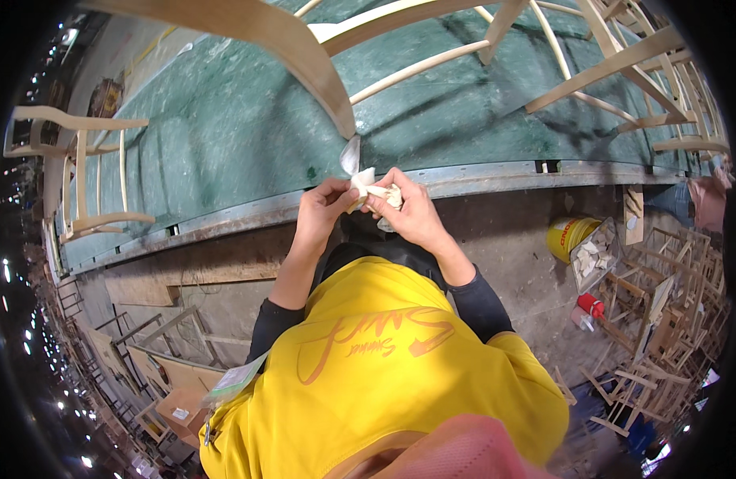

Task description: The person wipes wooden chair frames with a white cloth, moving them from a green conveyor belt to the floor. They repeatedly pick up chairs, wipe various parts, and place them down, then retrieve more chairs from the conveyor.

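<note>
Close in front of my body, at the near edge of the green table [224, 144], my two hands meet. Thumb and fingers of my left hand [322, 209] pinch a crumpled white strip [372, 191] that looks like soft cloth or paper. My right hand [417, 212] closes round the other end of it, where a cream-coloured bunched part shows between the fingers. Just beyond my hands, a pale, translucent scrap [350, 156] lies by the tip of a curved wooden chair part [304, 60]. My fingers partly hide the strip.
Wooden chair frames stand on the table at the left [104, 172] and right [599, 80]. A metal rail [488, 182] runs along its near edge. On the floor to the right are a yellow bucket [571, 237], a red container [591, 304] and stacked wooden frames [655, 383].
</note>
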### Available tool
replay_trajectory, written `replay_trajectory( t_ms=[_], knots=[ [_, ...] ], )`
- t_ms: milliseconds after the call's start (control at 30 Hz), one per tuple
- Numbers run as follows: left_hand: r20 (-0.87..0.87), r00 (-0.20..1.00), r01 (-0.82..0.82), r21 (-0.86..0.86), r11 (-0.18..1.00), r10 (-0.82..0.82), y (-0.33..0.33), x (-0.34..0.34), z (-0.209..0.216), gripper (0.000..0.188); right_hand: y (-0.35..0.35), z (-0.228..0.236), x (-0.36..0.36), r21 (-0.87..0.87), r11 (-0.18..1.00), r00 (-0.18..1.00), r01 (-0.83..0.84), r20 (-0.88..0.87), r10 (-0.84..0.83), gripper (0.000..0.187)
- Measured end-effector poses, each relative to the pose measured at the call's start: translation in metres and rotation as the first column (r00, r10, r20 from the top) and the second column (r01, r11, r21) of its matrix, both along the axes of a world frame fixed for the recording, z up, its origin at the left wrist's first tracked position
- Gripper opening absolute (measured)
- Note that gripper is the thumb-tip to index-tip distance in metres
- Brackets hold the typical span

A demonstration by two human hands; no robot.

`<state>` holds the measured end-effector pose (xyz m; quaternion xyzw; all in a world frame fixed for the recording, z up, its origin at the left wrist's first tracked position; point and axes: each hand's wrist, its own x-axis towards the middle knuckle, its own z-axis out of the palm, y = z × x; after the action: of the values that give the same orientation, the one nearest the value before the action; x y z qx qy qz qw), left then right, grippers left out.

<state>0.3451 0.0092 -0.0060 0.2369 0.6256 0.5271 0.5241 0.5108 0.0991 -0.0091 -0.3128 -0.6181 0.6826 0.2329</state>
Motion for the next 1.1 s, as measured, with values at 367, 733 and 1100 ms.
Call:
replay_trajectory(
  t_ms=[367,733,1100],
  knots=[
    [0.120,0.869,-0.493,0.137,0.859,0.480,-0.008,-0.059,-0.015,0.021,0.034,-0.018,0.023,-0.057,0.993,0.989,0.100,-0.102,-0.105,0.017],
    [0.059,0.843,-0.535,0.184,0.824,0.534,-0.026,-0.050,0.007,0.029,0.127,-0.038,0.072,0.062,0.958,0.959,0.282,-0.044,-0.279,0.027],
    [-0.681,0.595,-0.166,0.417,0.894,0.428,0.033,-0.053,0.069,0.030,0.253,0.085,-0.006,0.754,0.516,0.912,0.406,-0.298,-0.282,0.022]
  ],
)
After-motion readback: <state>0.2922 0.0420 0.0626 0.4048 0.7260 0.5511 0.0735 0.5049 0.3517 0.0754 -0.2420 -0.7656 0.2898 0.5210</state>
